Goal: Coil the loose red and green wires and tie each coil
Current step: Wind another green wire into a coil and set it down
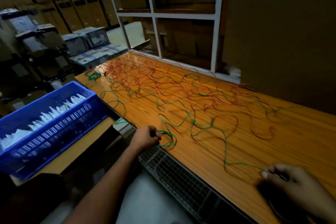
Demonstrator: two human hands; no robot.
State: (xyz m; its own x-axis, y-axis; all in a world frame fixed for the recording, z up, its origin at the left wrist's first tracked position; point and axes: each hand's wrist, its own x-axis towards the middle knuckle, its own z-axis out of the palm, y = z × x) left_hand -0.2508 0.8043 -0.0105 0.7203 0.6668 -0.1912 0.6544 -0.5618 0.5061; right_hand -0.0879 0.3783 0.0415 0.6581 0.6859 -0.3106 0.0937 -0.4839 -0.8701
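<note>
The right hand (298, 185), lower right, pinches the thin green wire (225, 143); the left hand (147, 137), centre, grips its small coil (168, 139). Across the orange wooden table (272, 142) it sprawls among tangled red wires (138, 76): light, springy, probably snag-prone, best held at the loops.

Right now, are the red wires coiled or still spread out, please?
Spread out: the red wires lie in loose tangled loops across the table, none coiled.

Thin green wires (189, 114) and red wires (131, 74) sprawl over the orange wood-grain worktop (272, 142), bright blue plastic crate (54, 114) alongside.
</note>
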